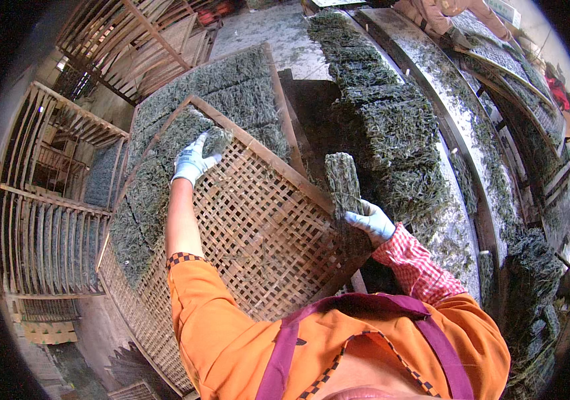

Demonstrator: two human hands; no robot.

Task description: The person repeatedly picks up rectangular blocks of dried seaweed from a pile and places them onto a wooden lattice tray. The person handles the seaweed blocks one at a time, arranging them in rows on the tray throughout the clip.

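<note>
Laying seaweed on the woven tray (265,220): left hand (192,160) presses a green sheet (215,140) flat at its far edge; right hand (373,223) grips another sheet (343,180) upright, probably to be laid beside it

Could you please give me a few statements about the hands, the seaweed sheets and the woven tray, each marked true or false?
1. The left hand presses a green sheet onto the woven tray. True.
2. The right hand is empty. False: it holds an upright green sheet.
3. Both hands are bare. False: both wear white gloves.
4. The tray is fully covered. False: its right part is bare lattice.
</note>
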